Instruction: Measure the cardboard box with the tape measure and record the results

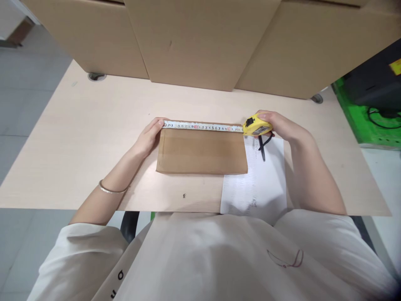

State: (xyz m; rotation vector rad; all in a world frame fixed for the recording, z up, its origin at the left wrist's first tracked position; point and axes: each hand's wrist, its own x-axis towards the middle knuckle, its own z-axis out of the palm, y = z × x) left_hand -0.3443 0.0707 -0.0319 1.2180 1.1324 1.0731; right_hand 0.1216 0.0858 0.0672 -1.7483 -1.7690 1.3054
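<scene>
A flat brown cardboard box (202, 150) lies in the middle of the light wooden table (78, 138). A white measuring tape blade (203, 126) is stretched along the box's far edge. My left hand (149, 136) pinches the tape's free end at the box's far left corner. My right hand (278, 125) grips the yellow tape measure case (255, 126) at the far right corner. A black wrist strap hangs from the case over a white sheet of paper (260, 184).
Three large cardboard boxes (203, 46) stand along the table's far side. A green crate (366, 117) with dark equipment sits to the right, off the table. Cable holes show at the table's back corners.
</scene>
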